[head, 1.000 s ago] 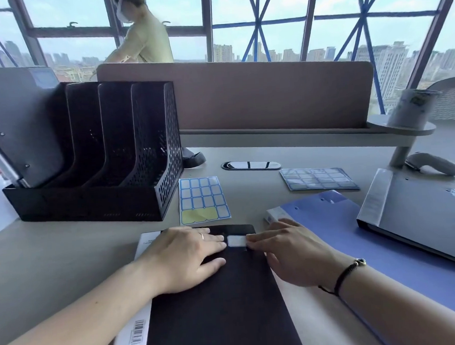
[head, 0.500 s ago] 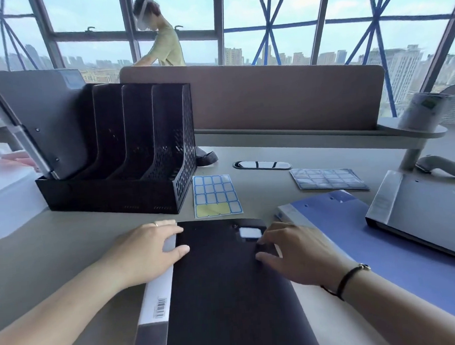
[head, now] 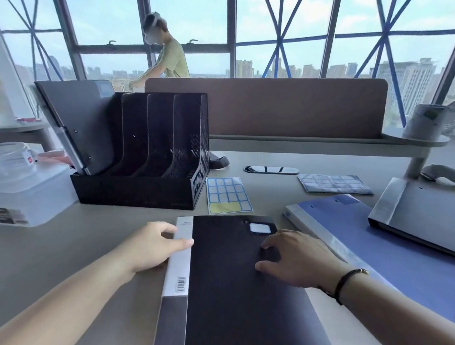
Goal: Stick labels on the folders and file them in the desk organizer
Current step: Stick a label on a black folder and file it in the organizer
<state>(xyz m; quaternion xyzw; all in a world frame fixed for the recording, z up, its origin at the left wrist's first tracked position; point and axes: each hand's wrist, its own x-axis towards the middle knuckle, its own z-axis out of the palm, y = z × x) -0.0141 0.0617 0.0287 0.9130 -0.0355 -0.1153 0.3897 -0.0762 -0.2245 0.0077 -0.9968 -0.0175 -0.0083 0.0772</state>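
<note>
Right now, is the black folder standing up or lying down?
Lying down. The black folder is flat on the desk, the left hand at its white spine and the right hand on its cover.

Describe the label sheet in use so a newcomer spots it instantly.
Start at the black organizer on the desk's left. The sheet lies flat by its right front corner, beyond the black folder. Unlike the other sheet farther right, its bottom row shows yellow gaps.
</note>
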